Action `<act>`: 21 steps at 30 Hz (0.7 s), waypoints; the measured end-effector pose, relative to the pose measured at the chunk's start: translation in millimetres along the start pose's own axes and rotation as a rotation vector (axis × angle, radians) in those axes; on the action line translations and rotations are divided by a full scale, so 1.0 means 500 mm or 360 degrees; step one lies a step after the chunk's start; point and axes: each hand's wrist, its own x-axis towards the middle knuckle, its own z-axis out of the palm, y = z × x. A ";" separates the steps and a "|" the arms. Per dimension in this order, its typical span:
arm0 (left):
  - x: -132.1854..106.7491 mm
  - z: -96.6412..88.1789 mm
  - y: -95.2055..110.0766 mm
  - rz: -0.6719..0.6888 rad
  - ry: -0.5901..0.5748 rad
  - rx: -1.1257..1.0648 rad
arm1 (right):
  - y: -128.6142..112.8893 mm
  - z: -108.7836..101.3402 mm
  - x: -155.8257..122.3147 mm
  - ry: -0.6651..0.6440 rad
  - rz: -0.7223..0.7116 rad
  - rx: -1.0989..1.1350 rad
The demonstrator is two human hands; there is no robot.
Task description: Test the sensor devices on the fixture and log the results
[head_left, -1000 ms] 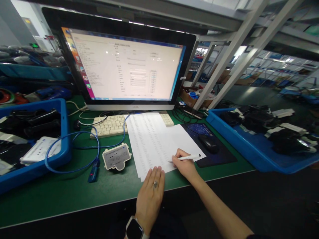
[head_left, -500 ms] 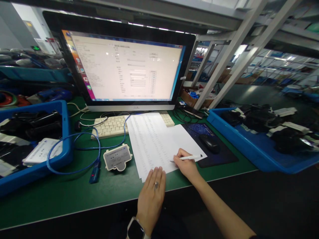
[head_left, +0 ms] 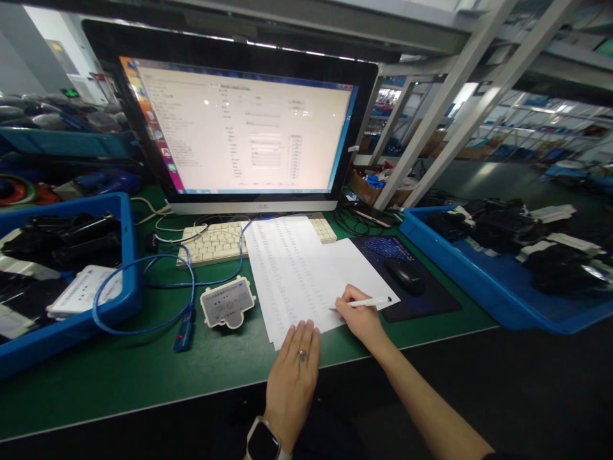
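Observation:
My right hand point(head_left: 359, 316) is closed around a white pen point(head_left: 373, 301), its tip down at the printed sheets of paper point(head_left: 292, 268). Flat across the lower edge of the paper lies my left hand point(head_left: 294, 370), fingers stretched out, with a ring on one finger and a watch on the wrist. The sheets overlap and cover part of a cream keyboard point(head_left: 215, 243). Left of the paper rests a grey-and-white electronic module point(head_left: 228, 303) with a printed face. Beside it is a blue USB adapter point(head_left: 184, 332) with a red light, on a looped blue cable.
Behind the keyboard stands a lit monitor point(head_left: 249, 134). A black mouse point(head_left: 405, 276) sits on a dark mouse pad point(head_left: 431, 306). Blue bins of black parts flank the work area, one at left point(head_left: 127, 255) and one at right point(head_left: 454, 275). Metal shelf posts point(head_left: 433, 108) rise behind.
The whole view has shifted very slightly. Both hands keep nearly the same places on the paper, and the pen stays in my right hand.

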 end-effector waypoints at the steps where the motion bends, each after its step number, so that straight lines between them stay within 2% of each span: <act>1: 0.000 0.000 0.000 0.0000 -0.0007 -0.0002 | 0.000 0.000 0.000 -0.0004 -0.0001 0.0001; 13: -0.002 0.002 -0.001 0.0009 -0.0021 -0.0008 | 0.002 0.000 0.002 0.0026 0.0007 0.0031; 21: -0.001 0.002 -0.001 0.0009 0.0001 0.0004 | -0.001 0.000 0.000 -0.0024 0.0033 0.0052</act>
